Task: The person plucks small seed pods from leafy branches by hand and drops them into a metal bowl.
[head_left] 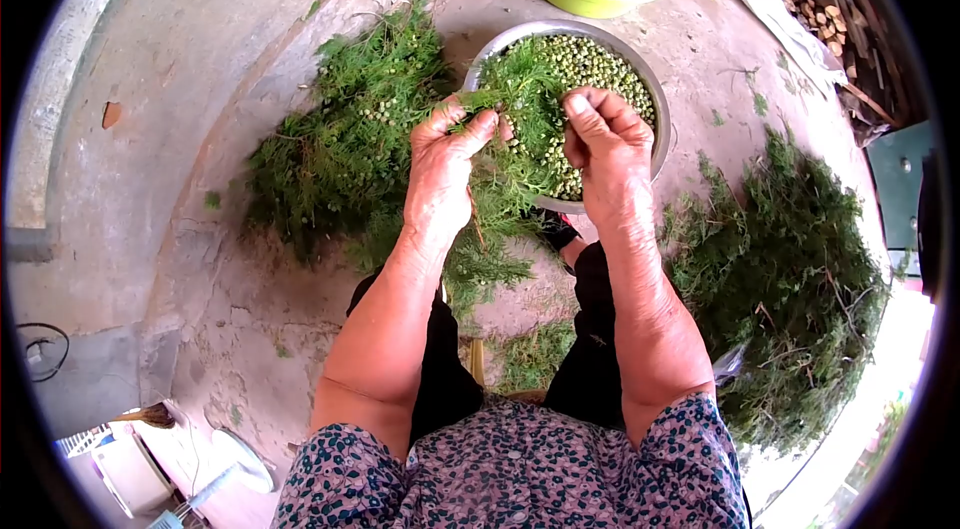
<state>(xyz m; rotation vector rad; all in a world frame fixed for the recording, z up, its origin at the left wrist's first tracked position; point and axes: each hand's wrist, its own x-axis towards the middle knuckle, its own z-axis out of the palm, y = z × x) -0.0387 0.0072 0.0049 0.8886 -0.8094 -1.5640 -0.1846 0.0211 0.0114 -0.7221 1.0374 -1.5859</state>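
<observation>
My left hand [445, 164] pinches a feathery green conifer branch [525, 79], whose leafy part spreads over a metal basin [575, 26]. A thin woody stem hangs below that hand. Small round green cones [612, 74] fill much of the basin. Just right of the branch, my right hand [615, 149] is above the basin with thumb and fingers pressed together. What its fingertips hold, if anything, I cannot make out. More green sprigs [490, 259] lie below and between my forearms.
A pile of cone-bearing branches [355, 129] lies on the left, and another branch pile [790, 299] on the right. Beyond the metal basin stands a yellow-green basin [590, 4] holding more cones. Stacked firewood [825, 24] is at the upper right. A broom [150, 415] lies lower left.
</observation>
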